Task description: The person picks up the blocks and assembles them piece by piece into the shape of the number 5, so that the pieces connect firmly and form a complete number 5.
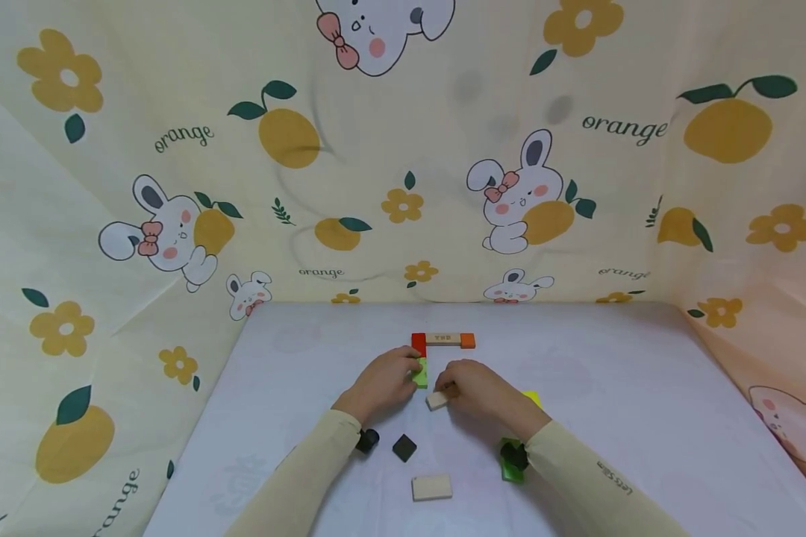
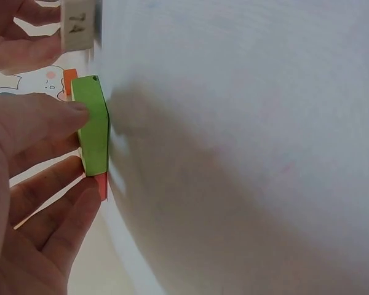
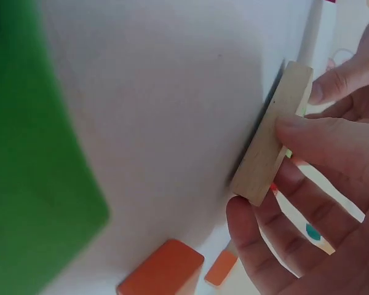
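Observation:
My left hand (image 1: 386,380) pinches a light green block (image 2: 93,132) between thumb and fingers at the near end of a red block (image 1: 419,343). The red block meets a plain wooden block (image 1: 442,339) with dark lettering, and an orange block (image 1: 467,341) stands at its right end. Just right of the green block, my right hand (image 1: 478,389) holds another wooden block (image 3: 273,135) by thumb and fingers, slightly tilted to the row. Its end carries a number that looks like 74 in the left wrist view. My fingers partly cover both held blocks.
Nearer on the white table (image 1: 295,462) lie a dark square block (image 1: 404,447) and a wooden block (image 1: 432,488). Beside my right forearm are a green block (image 1: 513,473) and a yellow block (image 1: 532,397), both partly hidden. The right wrist view shows a closer orange block (image 3: 163,270).

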`<action>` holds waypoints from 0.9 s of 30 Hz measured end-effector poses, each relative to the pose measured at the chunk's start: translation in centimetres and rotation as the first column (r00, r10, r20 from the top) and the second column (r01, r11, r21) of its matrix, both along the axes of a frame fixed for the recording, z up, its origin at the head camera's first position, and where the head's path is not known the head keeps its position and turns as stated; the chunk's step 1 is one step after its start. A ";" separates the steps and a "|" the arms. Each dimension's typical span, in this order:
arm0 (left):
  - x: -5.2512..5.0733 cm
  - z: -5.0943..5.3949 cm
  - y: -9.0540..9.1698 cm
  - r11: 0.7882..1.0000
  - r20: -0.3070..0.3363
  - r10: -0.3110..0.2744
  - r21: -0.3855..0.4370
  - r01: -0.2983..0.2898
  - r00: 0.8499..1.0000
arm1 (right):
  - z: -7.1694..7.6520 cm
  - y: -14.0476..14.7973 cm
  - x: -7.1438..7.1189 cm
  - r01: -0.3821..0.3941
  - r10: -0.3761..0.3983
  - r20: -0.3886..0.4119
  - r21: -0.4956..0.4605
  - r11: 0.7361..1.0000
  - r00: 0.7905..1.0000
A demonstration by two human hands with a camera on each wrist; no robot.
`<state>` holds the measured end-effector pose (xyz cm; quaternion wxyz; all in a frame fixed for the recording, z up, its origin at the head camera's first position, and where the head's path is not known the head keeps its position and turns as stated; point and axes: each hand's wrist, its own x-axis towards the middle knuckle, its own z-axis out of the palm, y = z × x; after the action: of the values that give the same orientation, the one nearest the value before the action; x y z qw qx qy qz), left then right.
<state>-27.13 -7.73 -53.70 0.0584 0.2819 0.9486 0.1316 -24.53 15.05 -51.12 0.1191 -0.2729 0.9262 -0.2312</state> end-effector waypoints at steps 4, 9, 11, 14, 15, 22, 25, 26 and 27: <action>0.0 0.1 0.0 1.000 0.001 0.001 -0.003 -0.001 1.000 | 0.3 0.1 -0.3 0.023 -0.022 -0.020 0.010 1.000 1.000; 0.0 0.2 -0.1 1.000 0.003 0.004 0.004 -0.004 1.000 | 0.7 0.2 -0.9 0.066 -0.066 -0.025 0.019 0.998 0.998; 0.0 0.2 -0.1 1.000 0.004 0.006 0.007 -0.006 1.000 | 0.8 0.1 -1.1 0.092 -0.092 -0.023 0.022 0.996 0.996; 0.1 0.2 0.0 1.000 0.006 0.010 0.015 -0.010 1.000 | 1.1 0.0 -1.4 0.118 -0.117 -0.012 0.028 0.993 0.993; 0.2 0.2 0.0 1.000 0.008 0.011 0.018 -0.011 1.000 | 1.2 0.0 -1.5 0.124 -0.124 -0.006 0.032 0.992 0.992; 0.1 0.4 0.0 1.000 0.003 0.010 0.014 -0.010 1.000 | 1.3 -0.3 -2.4 0.135 -0.137 0.025 0.067 0.989 0.990; -0.1 0.3 0.0 1.000 0.006 0.008 0.014 -0.008 1.000 | 1.1 -0.5 -2.6 0.137 -0.139 0.028 0.076 0.988 0.990; -0.1 0.3 -0.1 1.000 0.007 0.007 0.015 -0.007 1.000 | 1.0 -0.5 -2.7 0.133 -0.136 0.027 0.076 0.988 0.990; -0.1 0.3 -0.1 1.000 0.008 0.006 0.016 -0.006 1.000 | 0.9 -0.6 -2.7 0.131 -0.133 0.024 0.077 0.988 0.991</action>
<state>-27.26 -7.82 -53.45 0.0595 0.2792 0.9481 0.1403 -27.24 14.48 -50.20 0.1273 -0.2030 0.9484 -0.2076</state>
